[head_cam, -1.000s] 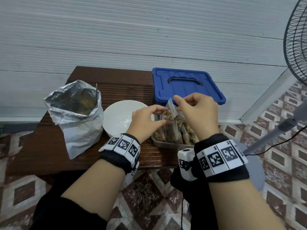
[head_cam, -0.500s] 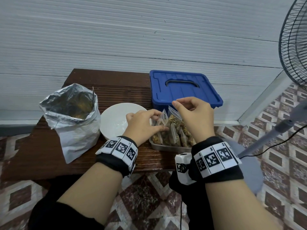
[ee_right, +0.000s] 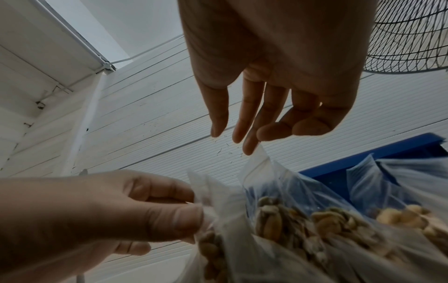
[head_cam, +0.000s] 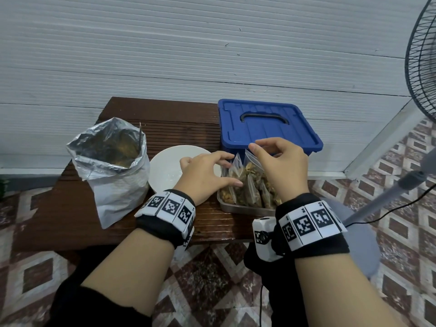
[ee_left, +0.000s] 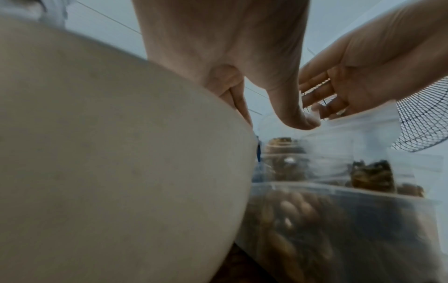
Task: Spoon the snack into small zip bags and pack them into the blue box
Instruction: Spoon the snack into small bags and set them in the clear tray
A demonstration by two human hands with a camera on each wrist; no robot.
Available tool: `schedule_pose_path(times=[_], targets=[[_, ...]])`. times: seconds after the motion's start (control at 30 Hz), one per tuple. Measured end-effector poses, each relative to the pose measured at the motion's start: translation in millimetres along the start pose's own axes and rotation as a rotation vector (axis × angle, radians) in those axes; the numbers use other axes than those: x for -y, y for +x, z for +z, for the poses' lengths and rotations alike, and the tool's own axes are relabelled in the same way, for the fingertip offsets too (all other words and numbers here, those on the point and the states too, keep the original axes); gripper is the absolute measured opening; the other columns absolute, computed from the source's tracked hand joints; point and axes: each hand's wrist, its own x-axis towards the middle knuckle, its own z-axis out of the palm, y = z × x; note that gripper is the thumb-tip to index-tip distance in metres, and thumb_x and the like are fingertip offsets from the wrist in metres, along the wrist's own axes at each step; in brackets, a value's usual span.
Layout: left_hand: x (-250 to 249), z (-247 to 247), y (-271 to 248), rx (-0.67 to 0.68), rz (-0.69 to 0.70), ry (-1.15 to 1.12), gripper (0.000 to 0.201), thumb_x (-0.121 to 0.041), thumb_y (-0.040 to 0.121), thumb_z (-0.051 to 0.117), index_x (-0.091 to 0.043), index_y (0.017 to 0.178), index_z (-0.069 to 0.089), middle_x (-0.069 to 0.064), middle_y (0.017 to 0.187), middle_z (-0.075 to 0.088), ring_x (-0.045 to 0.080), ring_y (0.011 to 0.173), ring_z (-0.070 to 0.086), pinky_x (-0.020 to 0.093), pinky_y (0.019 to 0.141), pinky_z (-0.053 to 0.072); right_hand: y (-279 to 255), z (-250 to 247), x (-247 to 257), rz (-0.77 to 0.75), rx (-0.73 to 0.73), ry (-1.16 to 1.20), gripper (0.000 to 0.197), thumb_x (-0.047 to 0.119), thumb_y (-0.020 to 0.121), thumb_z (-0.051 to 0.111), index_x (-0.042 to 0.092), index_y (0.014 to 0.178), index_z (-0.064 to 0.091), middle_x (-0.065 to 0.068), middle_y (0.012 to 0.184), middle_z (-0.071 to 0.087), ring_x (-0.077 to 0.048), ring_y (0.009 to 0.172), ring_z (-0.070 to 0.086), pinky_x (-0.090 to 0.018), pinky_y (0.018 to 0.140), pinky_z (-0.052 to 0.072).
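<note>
Hiding the tray's (head_cam: 245, 208) right end, the right hand (head_cam: 280, 166) hovers over the filled zip bags (head_cam: 250, 185) standing in it at the table's (head_cam: 70, 208) front right, fingers loosely spread, fingertips (ee_right: 249, 149) at one bag top, gripping nothing. Only the right wrist view shows the left hand (ee_right: 109, 214) pinching a bag's top. The blue box (head_cam: 264, 128), lid on, sits at the back right corner behind the tray. A foil bag (head_cam: 113, 168) of snack stands left; its contents are dim. The bowl (head_cam: 165, 166) fills and blurs the left wrist view.
</note>
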Motion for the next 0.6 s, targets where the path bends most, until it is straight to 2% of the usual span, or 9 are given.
schedule_pose_path(times=[0.07, 0.1, 0.17, 0.2, 0.3, 0.47, 0.6], targets=[[2, -8, -1, -0.002, -0.022, -0.016, 0.068, -0.06, 0.065, 0.075, -0.041, 0.126, 0.053, -0.022, 0.111, 0.065, -0.002, 0.115, 0.046, 0.027, 0.082, 0.013, 0, 1, 1, -0.012, -0.003, -0.004, 0.022, 0.038, 0.083, 0.07, 0.02, 0.095, 0.072, 0.013, 0.076, 0.065, 0.003, 0.075, 0.056, -0.007, 0.066, 0.039], [5, -13, -1, 0.0, -0.04, -0.02, 0.067, -0.059, 0.066, 0.076, -0.04, 0.126, 0.054, -0.022, 0.112, 0.065, -0.003, 0.113, 0.046, 0.027, 0.087, 0.015, -1, 2, 3, -0.019, -0.007, -0.003, 0.021, 0.038, 0.083, 0.07, 0.02, 0.095, 0.072, 0.013, 0.075, 0.064, 0.003, 0.073, 0.056, -0.005, 0.065, 0.039], [15, -26, -1, -0.006, -0.077, -0.029, 0.06, -0.05, 0.071, 0.077, -0.034, 0.125, 0.056, -0.019, 0.112, 0.064, 0.0, 0.113, 0.051, 0.034, 0.103, 0.026, -1, 3, 6, -0.032, -0.018, 0.012, 0.02, 0.037, 0.084, 0.069, 0.021, 0.095, 0.072, 0.014, 0.075, 0.064, 0.004, 0.071, 0.054, -0.001, 0.064, 0.039], [22, -33, 0, -0.017, -0.099, -0.026, 0.055, -0.043, 0.076, 0.077, -0.029, 0.125, 0.058, -0.016, 0.114, 0.065, 0.003, 0.113, 0.054, 0.034, 0.105, 0.033, -1, 4, 8, -0.041, -0.025, 0.024, 0.018, 0.036, 0.085, 0.068, 0.021, 0.095, 0.072, 0.013, 0.077, 0.064, 0.004, 0.071, 0.055, 0.0, 0.064, 0.038], [40, -47, -1, -0.012, -0.204, 0.057, 0.048, -0.027, 0.086, 0.071, -0.016, 0.131, 0.055, -0.002, 0.126, 0.062, 0.009, 0.108, 0.056, 0.023, 0.097, 0.039, -2, 6, 15, -0.063, -0.045, 0.08, 0.014, 0.034, 0.086, 0.067, 0.024, 0.095, 0.071, 0.013, 0.085, 0.066, 0.002, 0.075, 0.057, -0.001, 0.064, 0.04], [54, -36, 4, 0.179, -0.28, 0.279, 0.065, -0.035, 0.088, 0.068, -0.016, 0.144, 0.041, 0.005, 0.145, 0.046, 0.021, 0.131, 0.044, 0.036, 0.11, 0.035, -6, 11, 23, -0.105, -0.057, 0.129, 0.012, 0.033, 0.086, 0.067, 0.025, 0.095, 0.071, 0.013, 0.086, 0.066, -0.001, 0.079, 0.059, -0.006, 0.067, 0.044], [56, -26, 10, 0.314, -0.292, 0.395, 0.08, -0.04, 0.083, 0.072, -0.02, 0.149, 0.032, 0.004, 0.15, 0.039, 0.023, 0.137, 0.036, 0.037, 0.112, 0.032, -9, 14, 23, -0.137, -0.035, 0.115, 0.013, 0.032, 0.087, 0.067, 0.025, 0.096, 0.071, 0.013, 0.083, 0.065, -0.003, 0.076, 0.058, -0.006, 0.066, 0.043]])
